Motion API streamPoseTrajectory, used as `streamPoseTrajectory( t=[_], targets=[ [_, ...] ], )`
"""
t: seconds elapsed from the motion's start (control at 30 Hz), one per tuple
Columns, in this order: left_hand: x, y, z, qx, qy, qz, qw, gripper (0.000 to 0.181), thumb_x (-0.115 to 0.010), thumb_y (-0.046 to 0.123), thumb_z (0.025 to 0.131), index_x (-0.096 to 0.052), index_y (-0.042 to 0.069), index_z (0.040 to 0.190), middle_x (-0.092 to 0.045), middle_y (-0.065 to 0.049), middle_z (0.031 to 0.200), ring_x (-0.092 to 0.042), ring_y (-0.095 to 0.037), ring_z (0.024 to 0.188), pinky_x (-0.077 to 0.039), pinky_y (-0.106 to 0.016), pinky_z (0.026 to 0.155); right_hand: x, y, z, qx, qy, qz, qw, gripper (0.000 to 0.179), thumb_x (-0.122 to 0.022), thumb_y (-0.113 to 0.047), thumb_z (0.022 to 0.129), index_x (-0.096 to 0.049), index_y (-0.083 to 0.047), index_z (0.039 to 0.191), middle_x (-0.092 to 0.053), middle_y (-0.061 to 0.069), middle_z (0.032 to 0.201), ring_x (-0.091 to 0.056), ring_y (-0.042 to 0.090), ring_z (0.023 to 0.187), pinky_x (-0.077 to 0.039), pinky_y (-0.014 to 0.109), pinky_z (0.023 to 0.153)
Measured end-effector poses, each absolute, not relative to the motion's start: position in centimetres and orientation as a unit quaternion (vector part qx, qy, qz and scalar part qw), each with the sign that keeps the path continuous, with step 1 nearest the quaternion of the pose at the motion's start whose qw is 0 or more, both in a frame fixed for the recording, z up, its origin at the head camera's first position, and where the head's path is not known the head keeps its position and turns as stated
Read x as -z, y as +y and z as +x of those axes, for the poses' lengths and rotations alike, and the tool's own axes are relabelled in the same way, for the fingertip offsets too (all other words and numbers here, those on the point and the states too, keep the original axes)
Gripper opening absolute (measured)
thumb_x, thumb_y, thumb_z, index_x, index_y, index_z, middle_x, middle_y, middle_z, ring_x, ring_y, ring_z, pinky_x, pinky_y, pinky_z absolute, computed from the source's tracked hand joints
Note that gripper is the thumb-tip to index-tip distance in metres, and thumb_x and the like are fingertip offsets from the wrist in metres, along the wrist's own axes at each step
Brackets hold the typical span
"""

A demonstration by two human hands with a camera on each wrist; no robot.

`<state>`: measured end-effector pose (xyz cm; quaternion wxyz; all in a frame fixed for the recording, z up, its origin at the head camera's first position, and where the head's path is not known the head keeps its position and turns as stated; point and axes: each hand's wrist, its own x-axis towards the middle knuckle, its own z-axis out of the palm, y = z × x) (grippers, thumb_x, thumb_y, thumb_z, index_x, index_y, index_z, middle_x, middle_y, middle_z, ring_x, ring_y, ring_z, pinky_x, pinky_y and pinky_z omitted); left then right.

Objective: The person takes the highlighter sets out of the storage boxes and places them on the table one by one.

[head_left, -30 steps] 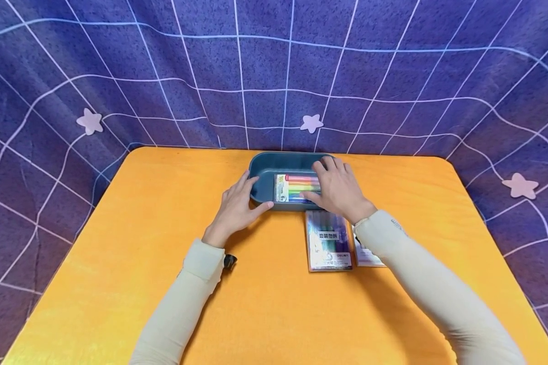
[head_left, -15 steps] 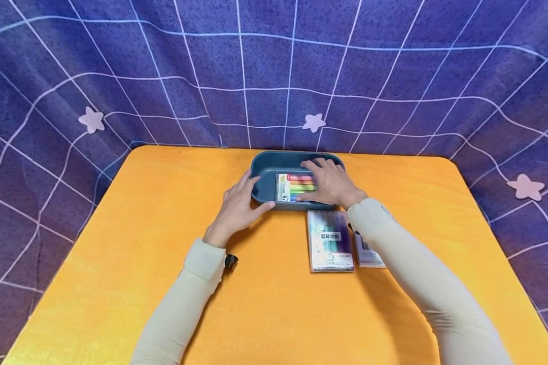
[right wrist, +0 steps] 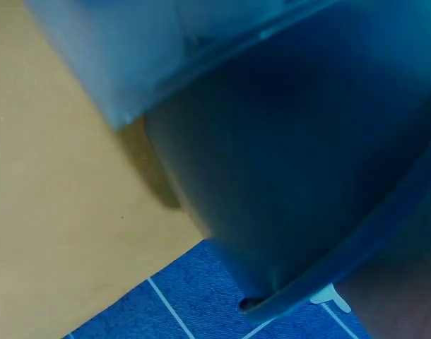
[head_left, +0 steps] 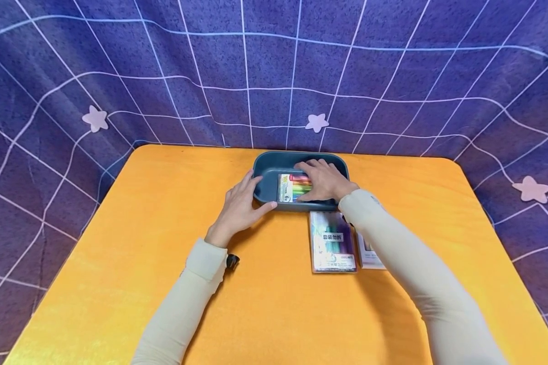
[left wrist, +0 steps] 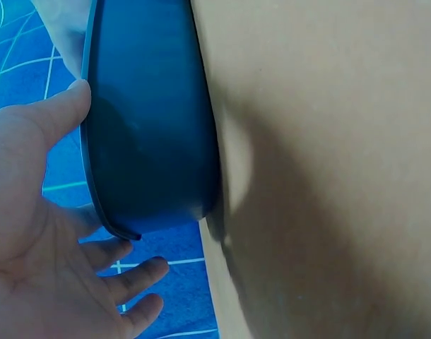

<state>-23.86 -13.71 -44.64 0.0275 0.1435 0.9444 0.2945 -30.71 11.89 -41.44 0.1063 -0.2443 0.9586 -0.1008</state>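
A dark blue-green bin (head_left: 267,190) stands near the table's far edge, a flat pack of coloured pens (head_left: 286,188) lying inside it. My left hand (head_left: 239,208) is at the bin's left end. In the left wrist view its thumb touches the bin's rim (left wrist: 88,152), while the other fingers spread loosely past the corner. My right hand (head_left: 324,182) reaches into the bin and covers the pack's right part. Its thumb lies over the near side of the pack, with the fingers extended beyond its far side.
On the orange table (head_left: 265,304), just in front of the bin, lies a clear pack of pens (head_left: 333,243) with a white label. A second, whitish pack (head_left: 370,257) sits beside it, partly hidden by my right sleeve. A blue gridded curtain (head_left: 274,76) hangs behind the table.
My right hand has shifted left inside the bin and now covers more of the pen pack. My left hand stays at the bin's left end.
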Motion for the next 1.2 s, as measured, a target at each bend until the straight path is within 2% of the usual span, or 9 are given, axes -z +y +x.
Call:
streamPoseTrajectory(
  t=[0.37, 1.2],
  targets=[
    [44.75, -13.67, -24.04, -0.295, 0.944, 0.143, 0.027, 0.086, -0.062, 0.059, 0.093, -0.030, 0.014, 0.158, -0.009, -0.008, 0.172, -0.022, -0.041, 0.154, -0.017, -0.060, 0.122, 41.50, 11.65, -31.50, 0.083, 0.955, -0.244, 0.148, 0.093, -0.078, -0.056, 0.081, -0.034, -0.022, 0.156, -0.034, 0.015, 0.163, -0.030, 0.040, 0.150, -0.020, 0.065, 0.122],
    [44.96, -13.79, -24.10, -0.297, 0.944, 0.143, 0.024, 0.087, -0.063, 0.060, 0.092, -0.031, 0.014, 0.158, -0.009, -0.007, 0.172, -0.023, -0.039, 0.154, -0.018, -0.059, 0.122, 42.27, 10.96, -31.71, 0.100, 0.947, -0.243, 0.182, 0.087, -0.078, -0.044, 0.086, -0.033, -0.020, 0.157, -0.033, 0.015, 0.164, -0.032, 0.040, 0.151, -0.018, 0.064, 0.123]
  ],
)
